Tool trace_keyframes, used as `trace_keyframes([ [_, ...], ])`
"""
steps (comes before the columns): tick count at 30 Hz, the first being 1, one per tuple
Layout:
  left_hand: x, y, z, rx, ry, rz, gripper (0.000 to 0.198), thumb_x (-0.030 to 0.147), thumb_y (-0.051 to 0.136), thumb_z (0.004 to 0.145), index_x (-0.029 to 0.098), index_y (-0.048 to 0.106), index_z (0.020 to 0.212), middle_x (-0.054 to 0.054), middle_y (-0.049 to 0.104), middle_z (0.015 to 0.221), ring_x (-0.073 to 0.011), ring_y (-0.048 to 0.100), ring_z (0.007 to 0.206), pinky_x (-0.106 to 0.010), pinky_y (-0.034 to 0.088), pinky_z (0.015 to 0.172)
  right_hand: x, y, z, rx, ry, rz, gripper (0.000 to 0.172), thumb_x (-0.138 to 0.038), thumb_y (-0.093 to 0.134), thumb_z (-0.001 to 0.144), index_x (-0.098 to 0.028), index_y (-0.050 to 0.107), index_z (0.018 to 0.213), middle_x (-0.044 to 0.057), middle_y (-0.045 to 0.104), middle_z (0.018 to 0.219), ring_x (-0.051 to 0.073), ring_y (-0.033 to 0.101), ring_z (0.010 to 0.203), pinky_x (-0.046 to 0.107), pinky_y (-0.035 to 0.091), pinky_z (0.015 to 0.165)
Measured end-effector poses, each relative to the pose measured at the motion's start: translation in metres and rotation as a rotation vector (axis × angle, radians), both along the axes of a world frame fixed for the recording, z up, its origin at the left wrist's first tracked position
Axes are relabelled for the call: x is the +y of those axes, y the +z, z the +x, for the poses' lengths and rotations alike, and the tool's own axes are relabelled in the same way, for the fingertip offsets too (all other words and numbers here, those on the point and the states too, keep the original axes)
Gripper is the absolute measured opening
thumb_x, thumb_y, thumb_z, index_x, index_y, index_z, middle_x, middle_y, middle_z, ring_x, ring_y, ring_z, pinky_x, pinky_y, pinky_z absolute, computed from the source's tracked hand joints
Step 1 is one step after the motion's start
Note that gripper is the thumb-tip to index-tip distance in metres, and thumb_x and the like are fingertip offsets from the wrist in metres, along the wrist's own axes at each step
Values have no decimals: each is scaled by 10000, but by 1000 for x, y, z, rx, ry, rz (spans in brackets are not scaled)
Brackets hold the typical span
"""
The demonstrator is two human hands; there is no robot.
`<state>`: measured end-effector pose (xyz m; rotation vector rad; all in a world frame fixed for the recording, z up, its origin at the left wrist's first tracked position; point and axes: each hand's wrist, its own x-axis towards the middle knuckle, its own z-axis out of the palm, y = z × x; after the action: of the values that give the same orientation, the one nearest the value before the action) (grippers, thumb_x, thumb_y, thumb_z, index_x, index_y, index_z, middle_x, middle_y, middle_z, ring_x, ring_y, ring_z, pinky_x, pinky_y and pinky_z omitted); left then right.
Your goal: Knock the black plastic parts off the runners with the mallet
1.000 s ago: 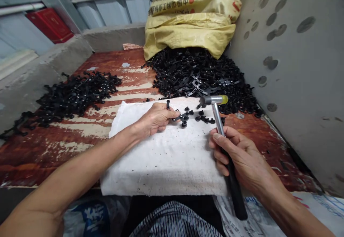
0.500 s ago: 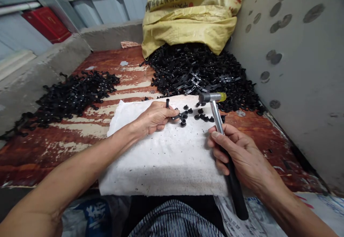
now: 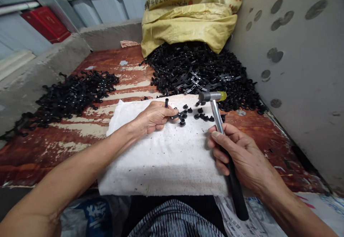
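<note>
My left hand (image 3: 157, 117) pinches a small black jointed linkage (image 3: 177, 115) with round knobs at its ends, over a white cloth (image 3: 161, 158). The fingers cover part of the linkage. In my right hand (image 3: 232, 145) is a mallet (image 3: 218, 117) with a metal shaft, a black handle grip and a head that is dark at one end and yellow at the other. Its head is raised, to the right of the linkage and apart from it. Several loose black round caps (image 3: 200, 110) lie on the cloth between the linkage and the mallet.
A large heap of black linkages (image 3: 193, 68) spills from a yellow woven sack (image 3: 188, 25) at the back. Another pile of linkages (image 3: 77, 90) lies on the left of the worn red-brown board (image 3: 129, 72). A pale panel (image 3: 290, 79) stands along the right side.
Both hands keep their holds on the linkage and the mallet. Almost nothing has moved; the view has shifted very slightly.
</note>
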<state>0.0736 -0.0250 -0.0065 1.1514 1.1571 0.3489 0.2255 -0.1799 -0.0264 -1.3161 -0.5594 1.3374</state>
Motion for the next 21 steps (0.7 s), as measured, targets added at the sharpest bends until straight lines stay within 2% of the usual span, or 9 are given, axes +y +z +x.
trace_keyframes([
  [14,-2,5,5,82,-12,49,194,96,620,842,158,511,694,-13,631,523,12,214,295,-192,88,340,0,-1,-1,-11,5,3,366,-459,774,702,-213,538,833,-72,559,656,28,328,387,142,335,271],
  [19,-3,13,9,139,3,64,237,61,630,809,185,474,679,10,586,471,-59,482,354,-215,83,352,-1,-3,1,-98,55,24,364,-490,707,767,-213,566,957,-55,561,691,46,341,405,161,325,281],
  [21,-2,14,9,160,-8,56,233,65,624,805,181,473,670,2,599,480,-51,445,326,-225,74,354,-3,-3,5,-255,107,48,362,-494,621,843,-212,574,1065,-32,590,726,63,368,414,179,326,286],
])
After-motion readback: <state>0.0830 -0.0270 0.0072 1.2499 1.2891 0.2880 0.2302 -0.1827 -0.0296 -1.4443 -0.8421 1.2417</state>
